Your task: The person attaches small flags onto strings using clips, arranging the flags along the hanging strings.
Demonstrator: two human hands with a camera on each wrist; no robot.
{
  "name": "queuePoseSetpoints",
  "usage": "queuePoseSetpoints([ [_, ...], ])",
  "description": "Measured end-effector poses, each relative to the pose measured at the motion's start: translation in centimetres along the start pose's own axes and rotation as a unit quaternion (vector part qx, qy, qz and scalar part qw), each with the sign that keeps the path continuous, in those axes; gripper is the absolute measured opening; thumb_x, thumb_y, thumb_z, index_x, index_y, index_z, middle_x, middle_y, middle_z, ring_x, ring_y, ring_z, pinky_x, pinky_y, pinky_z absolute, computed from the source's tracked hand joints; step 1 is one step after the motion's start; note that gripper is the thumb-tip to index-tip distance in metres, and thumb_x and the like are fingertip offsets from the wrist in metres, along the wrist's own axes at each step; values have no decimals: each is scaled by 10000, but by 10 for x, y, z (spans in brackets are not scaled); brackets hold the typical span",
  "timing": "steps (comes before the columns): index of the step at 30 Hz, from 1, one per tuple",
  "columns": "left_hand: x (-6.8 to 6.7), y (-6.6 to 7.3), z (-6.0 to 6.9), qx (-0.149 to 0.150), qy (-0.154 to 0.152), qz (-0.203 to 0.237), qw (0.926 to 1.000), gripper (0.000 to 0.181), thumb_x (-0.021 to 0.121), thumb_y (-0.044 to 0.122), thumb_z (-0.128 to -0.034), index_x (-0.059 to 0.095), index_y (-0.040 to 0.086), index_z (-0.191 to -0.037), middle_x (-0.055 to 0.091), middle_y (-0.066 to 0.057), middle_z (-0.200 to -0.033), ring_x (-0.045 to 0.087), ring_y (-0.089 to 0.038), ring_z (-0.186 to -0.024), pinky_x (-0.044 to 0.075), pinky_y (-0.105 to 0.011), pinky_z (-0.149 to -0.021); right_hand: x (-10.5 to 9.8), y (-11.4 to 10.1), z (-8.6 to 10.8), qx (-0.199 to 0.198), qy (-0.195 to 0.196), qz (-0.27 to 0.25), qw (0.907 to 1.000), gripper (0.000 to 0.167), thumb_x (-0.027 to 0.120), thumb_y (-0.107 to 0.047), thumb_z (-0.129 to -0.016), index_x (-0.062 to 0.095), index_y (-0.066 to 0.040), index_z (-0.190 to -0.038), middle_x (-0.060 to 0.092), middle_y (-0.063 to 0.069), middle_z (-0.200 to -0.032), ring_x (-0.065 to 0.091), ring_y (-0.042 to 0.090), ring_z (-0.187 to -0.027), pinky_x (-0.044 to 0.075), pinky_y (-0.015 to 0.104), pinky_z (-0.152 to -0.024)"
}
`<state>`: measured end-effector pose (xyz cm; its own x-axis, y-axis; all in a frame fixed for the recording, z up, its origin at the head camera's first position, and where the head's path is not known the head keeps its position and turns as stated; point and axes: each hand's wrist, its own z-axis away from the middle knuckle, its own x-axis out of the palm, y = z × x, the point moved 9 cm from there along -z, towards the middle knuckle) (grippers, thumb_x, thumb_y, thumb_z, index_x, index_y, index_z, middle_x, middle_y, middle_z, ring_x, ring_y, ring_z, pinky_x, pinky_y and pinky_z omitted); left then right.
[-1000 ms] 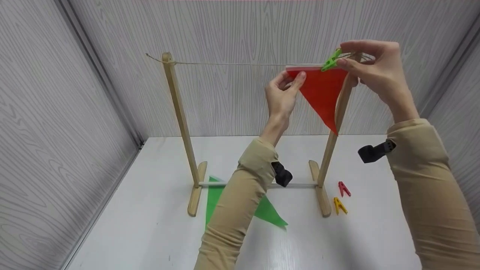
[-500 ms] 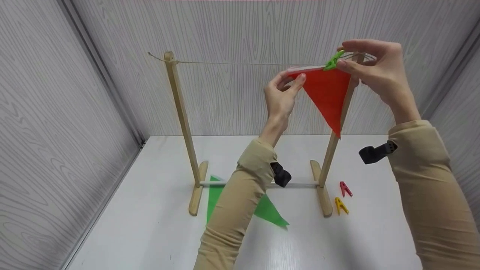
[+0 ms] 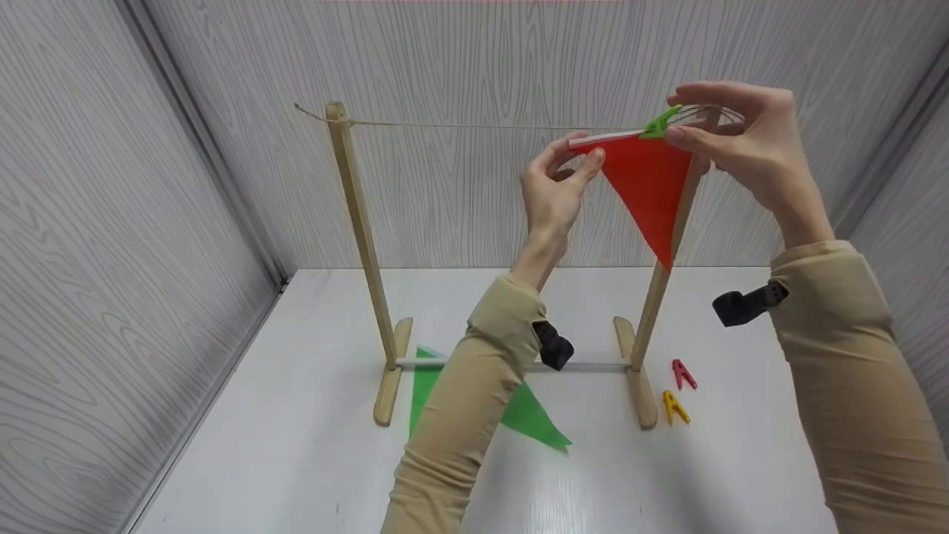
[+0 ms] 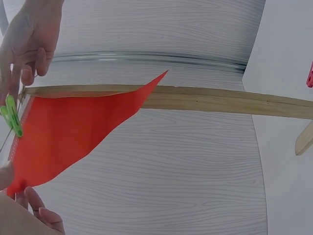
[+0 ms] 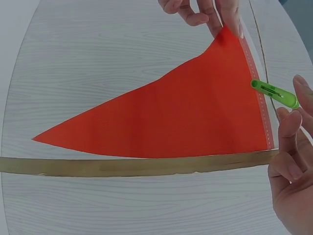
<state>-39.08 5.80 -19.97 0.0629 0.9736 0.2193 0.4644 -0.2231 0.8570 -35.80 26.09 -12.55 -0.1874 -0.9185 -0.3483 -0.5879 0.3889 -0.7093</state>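
A red triangular flag (image 3: 645,185) hangs point down near the right post, its pale top edge by the string (image 3: 474,126). My left hand (image 3: 552,193) pinches the flag's upper left corner between thumb and fingers. With thumb and fingers my right hand (image 3: 756,141) holds a green clothespin (image 3: 658,124) at the flag's top edge. In the right wrist view the green clothespin (image 5: 275,93) lies across the flag's stitched edge, and the string runs beside that edge. Whether its jaws also catch the string, I cannot tell.
A wooden left post (image 3: 359,230) and right post (image 3: 652,304) carry the string, joined low by a white bar (image 3: 586,366). Green fabric (image 3: 534,419) lies partly under my left sleeve. Red (image 3: 683,374) and yellow (image 3: 675,407) clothespins lie right of the stand.
The flag's left corner has dropped slightly below the string, so its top edge now slants. Both hands keep their holds, and the clothespin has shifted a little to the right.
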Motion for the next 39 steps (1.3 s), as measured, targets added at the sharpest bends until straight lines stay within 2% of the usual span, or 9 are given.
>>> queuePoseSetpoints([
  [3,-2,0,-1,9,14,-50,10000,393,718,114,-933,637,37,-1309,693,-155,-1249,575,-109,-813,481,-165,-728,-1,0,1,-32,-4,38,10000,438,776,-96,-874,670,-62,-1297,718,-44,-1131,741,60,-823,548,154,-629],
  [9,-8,-3,-2,25,101,-112,9999,455,740,105,-915,604,34,-1343,670,-140,-1313,562,-85,-850,478,-150,-756,-3,3,4,-4,14,-257,9997,429,784,-68,-860,680,-49,-1276,724,1,-1109,708,126,-706,520,157,-573],
  [14,-8,-1,-2,91,92,-118,9998,485,733,93,-919,571,28,-1372,659,-134,-1335,566,-82,-867,495,-149,-774,-2,4,5,-27,11,-51,10000,423,781,-77,-865,683,-67,-1276,716,10,-1113,666,119,-623,496,154,-555],
  [20,-10,-1,-2,48,96,-176,9998,498,734,110,-919,565,49,-1384,638,-123,-1368,582,-95,-885,529,-176,-806,-2,3,7,-137,-75,-126,9998,422,766,-47,-868,677,-58,-1281,695,5,-1144,717,98,-687,513,157,-569],
  [27,-15,-2,-3,96,120,-200,9997,489,732,107,-920,572,61,-1380,644,-109,-1364,581,-97,-890,530,-176,-807,-3,5,10,-187,-160,-581,9980,437,764,-1,-855,674,-45,-1280,676,34,-1171,671,127,-617,497,148,-551],
  [35,-26,-6,-2,62,151,-248,9996,479,738,84,-911,583,48,-1362,649,-108,-1358,576,-97,-886,519,-176,-800,-3,6,15,-277,-207,-365,9987,481,758,-3,-863,650,-72,-1326,640,20,-1289,713,99,-731,528,142,-617],
  [39,-36,-12,0,77,167,-374,9991,474,735,80,-913,583,42,-1360,647,-110,-1356,578,-97,-893,517,-179,-805,-5,6,19,-420,-126,-804,9958,488,758,29,-850,649,-48,-1320,646,36,-1314,715,101,-733,530,141,-627],
])
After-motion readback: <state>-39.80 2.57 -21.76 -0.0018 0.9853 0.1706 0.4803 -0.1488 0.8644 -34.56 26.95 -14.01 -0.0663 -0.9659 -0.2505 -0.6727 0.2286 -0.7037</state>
